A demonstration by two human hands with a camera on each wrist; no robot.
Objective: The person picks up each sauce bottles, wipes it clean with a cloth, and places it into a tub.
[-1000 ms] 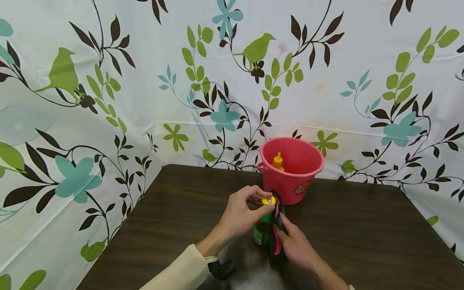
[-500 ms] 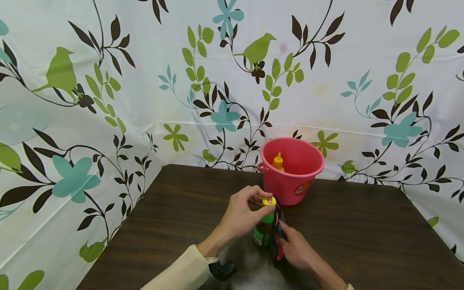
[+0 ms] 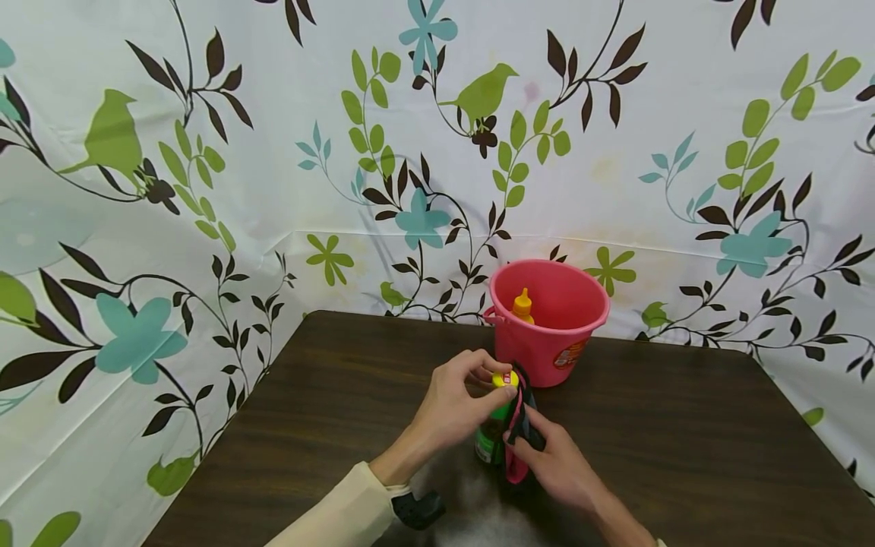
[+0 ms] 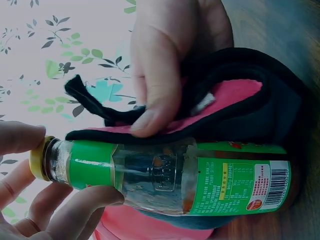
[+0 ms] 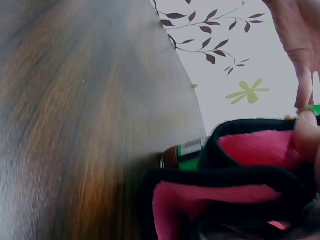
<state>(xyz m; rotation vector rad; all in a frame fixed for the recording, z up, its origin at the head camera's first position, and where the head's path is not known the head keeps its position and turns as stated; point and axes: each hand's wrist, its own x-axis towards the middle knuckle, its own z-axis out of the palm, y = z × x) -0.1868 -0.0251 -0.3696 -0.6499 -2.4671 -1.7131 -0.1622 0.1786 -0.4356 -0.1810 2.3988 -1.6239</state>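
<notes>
A glass bottle [image 4: 155, 172] with a yellow cap and green labels stands upright on the table. My left hand [image 3: 456, 399] holds it at the top, its fingers and thumb around the cap and neck. Against the bottle's right side lies a folded cloth [image 3: 514, 465], pink and fluffy inside with black edging. My right hand [image 3: 559, 465] grips that cloth, thumb on the pink side, as the left wrist view shows. In the right wrist view the cloth [image 5: 215, 190] covers most of the bottle, leaving its base end [image 5: 187, 156] visible.
Behind the bottle stands a pink bucket [image 3: 540, 357] with a yellow squeeze bottle [image 3: 522, 305] inside. The dark wooden table [image 3: 683, 441] reaches back to a patterned curtain [image 3: 239, 152]. A black wrist device [image 3: 417, 510] sits below my left wrist.
My right hand has moved the cloth down along the bottle's side, then back up, and its folds have shifted. My left hand stays at the bottle's top.
</notes>
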